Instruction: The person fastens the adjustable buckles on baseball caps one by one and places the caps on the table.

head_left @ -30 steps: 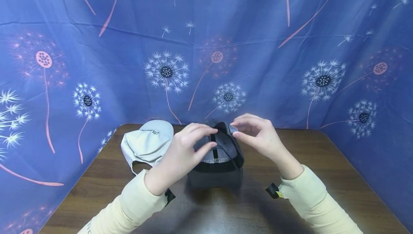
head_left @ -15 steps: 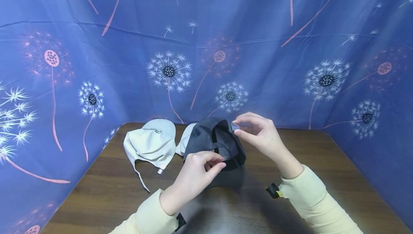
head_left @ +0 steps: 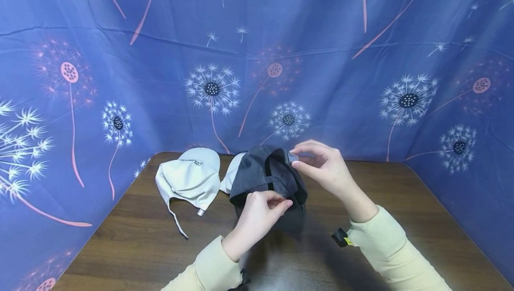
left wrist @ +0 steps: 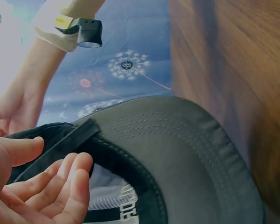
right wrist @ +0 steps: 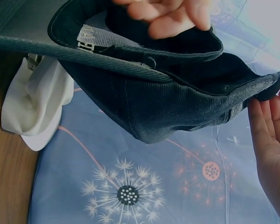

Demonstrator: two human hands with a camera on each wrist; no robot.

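A dark grey baseball cap [head_left: 250, 172] is held up over the table, its opening toward me and its brim low. My right hand [head_left: 321, 166] pinches it at the back edge, by a small grey metal buckle [head_left: 293, 157]. In the left wrist view a dark strap [left wrist: 79, 135] crosses the opening of the cap, above light lettering [left wrist: 128, 205] inside. Beside that strap is my left hand [head_left: 257, 217], thumb and loosely bent fingers apart, with nothing visible between them. The right wrist view shows left fingertips [right wrist: 168, 18] over the cap's opening.
A white cap [head_left: 190, 177] lies to the left on the wooden table [head_left: 132, 237], its loose strap [head_left: 178, 224] trailing forward. Another white cap [head_left: 230, 175] is partly hidden behind the dark one. A blue dandelion-print cloth [head_left: 341, 81] hangs around the table's back and sides.
My left hand has come down from the cap's upper opening to its lower part, then slightly right, uncovering the white caps. The right hand keeps its pinch, nearly still.
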